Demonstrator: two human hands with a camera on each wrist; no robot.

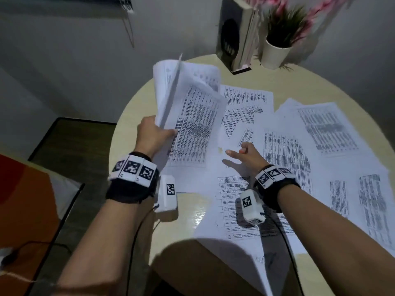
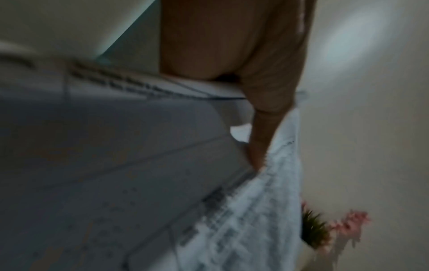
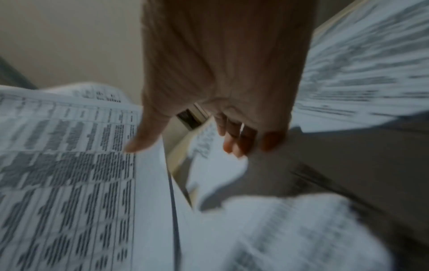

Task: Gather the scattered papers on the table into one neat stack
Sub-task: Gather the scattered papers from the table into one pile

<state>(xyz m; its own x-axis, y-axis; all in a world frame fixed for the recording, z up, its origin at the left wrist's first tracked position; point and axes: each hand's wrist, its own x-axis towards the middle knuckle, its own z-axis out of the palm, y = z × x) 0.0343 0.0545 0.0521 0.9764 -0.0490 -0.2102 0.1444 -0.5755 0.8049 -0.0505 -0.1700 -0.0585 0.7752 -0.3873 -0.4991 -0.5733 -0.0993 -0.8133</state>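
Observation:
My left hand [image 1: 155, 133] grips a loose bundle of printed sheets [image 1: 192, 107] by its near-left corner and holds it tilted above the table's left side; its thumb [image 2: 257, 144] lies on the top sheet [image 2: 243, 220]. My right hand [image 1: 241, 152] hovers just right of the bundle with thumb spread and fingers loosely curled, holding nothing; in the right wrist view its fingers [image 3: 241, 139] hang over a loose sheet [image 3: 216, 165]. Several more printed pages lie scattered over the round beige table [image 1: 132, 107], such as one at the right [image 1: 327, 129] and one at the front [image 1: 235, 212].
At the table's far edge stand a white pot with a green plant and pink flowers [image 1: 275, 50] and a box-shaped holder [image 1: 235, 35]. A front sheet [image 1: 263, 261] overhangs the near edge. An orange and white surface [image 1: 32, 193] lies low at the left.

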